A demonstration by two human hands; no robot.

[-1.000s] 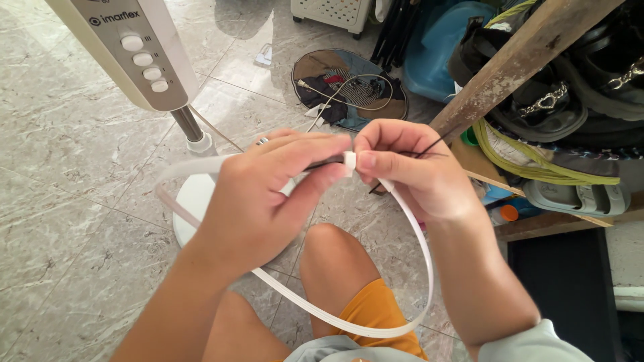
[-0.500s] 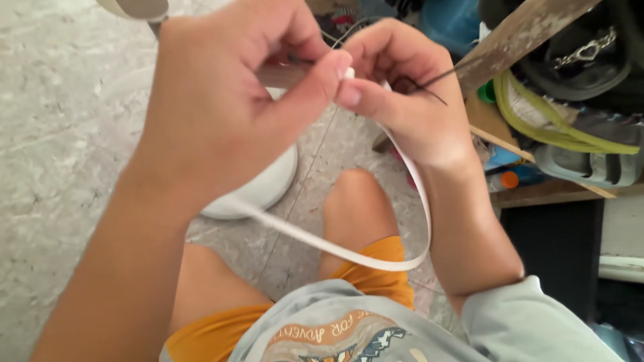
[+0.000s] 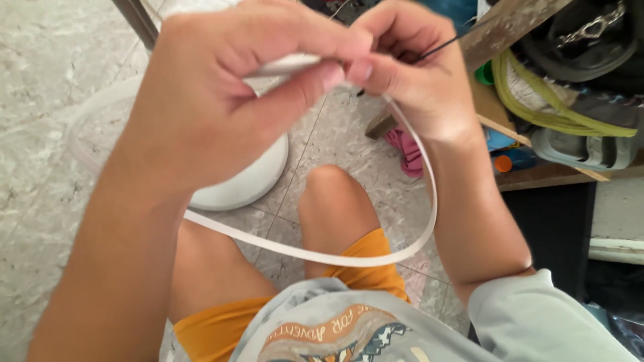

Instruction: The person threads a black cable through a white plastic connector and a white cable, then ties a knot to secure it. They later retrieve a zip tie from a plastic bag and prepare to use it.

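The left hand (image 3: 221,114) pinches 1 end of the white strip (image 3: 322,256) between thumb and forefinger, closed on it, and the right hand (image 3: 416,74) is closed on the other end, with a thin black wire (image 3: 439,47) poking out past its fingers. The 2 hands touch at the fingertips, held up in the air above the knee (image 3: 332,194), well clear of the tiled floor (image 3: 40,80).

The likeliest slip, as I judge it, is the strip springing out of the pinch: it is bent into a loop under tension, and only fingertips hold each end. If 1 end escapes it would probably whip open and the ends would have to be lined up again. The wire looks fine and loosely held, so it could slide out of the right hand or miss whatever it is meant to meet at the strip's end; the join itself is hidden behind the fingers, so I cannot tell how it sits. The picture is also blurred at the hands.

The strip is flat, narrow, pale and smooth. It runs from the left hand down along the thigh, curves across the orange shorts (image 3: 376,258), then rises past the right wrist. It shows no kink. A white round base (image 3: 248,181) sits on the floor behind the left arm.
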